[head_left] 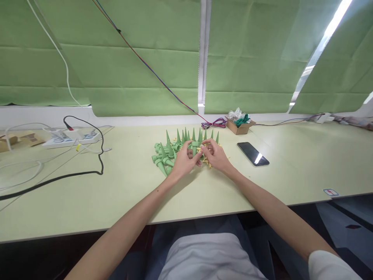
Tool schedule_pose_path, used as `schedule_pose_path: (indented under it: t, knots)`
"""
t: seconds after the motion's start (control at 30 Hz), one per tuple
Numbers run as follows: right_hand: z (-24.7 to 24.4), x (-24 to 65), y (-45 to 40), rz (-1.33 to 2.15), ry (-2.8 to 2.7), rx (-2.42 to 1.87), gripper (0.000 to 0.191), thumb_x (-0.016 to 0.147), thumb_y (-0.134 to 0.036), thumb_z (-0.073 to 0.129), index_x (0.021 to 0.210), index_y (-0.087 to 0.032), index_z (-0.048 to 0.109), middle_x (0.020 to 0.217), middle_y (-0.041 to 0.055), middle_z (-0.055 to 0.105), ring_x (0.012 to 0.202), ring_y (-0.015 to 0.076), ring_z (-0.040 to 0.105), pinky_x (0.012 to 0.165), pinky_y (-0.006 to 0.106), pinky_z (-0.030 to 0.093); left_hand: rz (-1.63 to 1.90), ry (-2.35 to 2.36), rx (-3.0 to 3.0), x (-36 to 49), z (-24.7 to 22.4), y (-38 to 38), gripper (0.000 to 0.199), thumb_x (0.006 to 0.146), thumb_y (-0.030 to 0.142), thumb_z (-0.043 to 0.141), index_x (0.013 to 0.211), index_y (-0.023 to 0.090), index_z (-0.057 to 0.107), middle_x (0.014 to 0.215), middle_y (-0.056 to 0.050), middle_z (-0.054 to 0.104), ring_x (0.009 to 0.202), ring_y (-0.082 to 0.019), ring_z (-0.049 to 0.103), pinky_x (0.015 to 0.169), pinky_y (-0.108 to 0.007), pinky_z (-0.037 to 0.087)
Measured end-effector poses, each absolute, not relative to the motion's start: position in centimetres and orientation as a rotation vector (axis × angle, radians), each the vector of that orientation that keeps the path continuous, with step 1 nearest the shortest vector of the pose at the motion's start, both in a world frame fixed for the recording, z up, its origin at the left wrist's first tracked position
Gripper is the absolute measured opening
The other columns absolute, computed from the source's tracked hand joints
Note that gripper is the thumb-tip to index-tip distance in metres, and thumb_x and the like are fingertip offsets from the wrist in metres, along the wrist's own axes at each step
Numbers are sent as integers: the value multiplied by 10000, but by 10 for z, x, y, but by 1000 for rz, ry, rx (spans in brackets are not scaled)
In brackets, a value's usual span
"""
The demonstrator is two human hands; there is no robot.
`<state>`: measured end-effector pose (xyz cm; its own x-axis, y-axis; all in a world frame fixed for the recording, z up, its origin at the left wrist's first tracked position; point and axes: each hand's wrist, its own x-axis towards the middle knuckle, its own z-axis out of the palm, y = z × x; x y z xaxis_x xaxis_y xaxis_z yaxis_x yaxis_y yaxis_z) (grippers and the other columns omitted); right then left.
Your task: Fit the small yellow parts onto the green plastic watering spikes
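- The left hand's (183, 162) grip is holding a green piece (195, 146) cap-up over the desk (122, 194), ideally bracing it steadily
- The right hand (218, 157) is working close beside, ideally using light fingertips; its grip I cannot tell

Near the middle of the pale-topped table (116, 202) lies a pile of green cone-shaped plastic spikes (161, 166), with small yellow pieces (210, 165) among and beside its right part. Right of the pile lies a black rectangular phone (250, 152); behind the phone, toward the green fabric blinds (131, 77), sits an open brown cardboard box (239, 129), holding crumpled clear plastic (236, 114). A coiled red-and-blue wire (215, 123) lies just left of the box. At far left are a white plastic power strip (55, 144) and, before it, a black cable (72, 174).
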<state>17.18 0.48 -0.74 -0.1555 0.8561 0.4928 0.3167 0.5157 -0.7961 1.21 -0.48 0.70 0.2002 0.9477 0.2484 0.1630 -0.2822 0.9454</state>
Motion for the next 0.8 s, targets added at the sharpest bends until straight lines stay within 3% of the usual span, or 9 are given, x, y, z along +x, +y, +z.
schedule_pose_path:
  t: [0.3,0.4,0.5,0.67,0.8]
  knots:
    - [-9,171,7,522,-1866,-971,318,960,-414,446,755,-188,534,655,-6,557,548,113,453,559,251,345,1211,998,1712,12,4,-6,602,777,367,730,1288,221,449,753,1,593,562,-200,668,565,-321,551]
    - [-10,174,9,502,-1846,-969,335,965,-415,432,723,-192,498,636,-14,510,555,117,427,555,254,324,1174,957,1724,11,4,-5,604,800,380,701,1307,210,420,745,1,596,621,-207,681,605,-328,567]
    - [-9,176,10,481,-1816,-996,354,971,-425,416,701,-201,461,595,-27,443,541,121,385,544,261,297,1180,926,1739,8,7,-3,476,846,419,636,1231,202,459,777,-12,618,676,-187,675,642,-317,572]
    - [-8,177,11,459,-1826,-1003,389,987,-436,368,666,-216,361,585,-26,409,564,131,392,563,263,305,1189,865,1707,4,7,0,348,845,446,636,1042,217,464,741,25,590,579,-137,622,598,-301,569]
    - [-13,177,13,506,-1824,-1002,402,988,-472,352,673,-222,335,584,-25,395,556,134,387,541,261,307,1222,847,1725,5,3,-1,330,847,435,641,998,222,439,728,40,580,553,-131,625,597,-291,553]
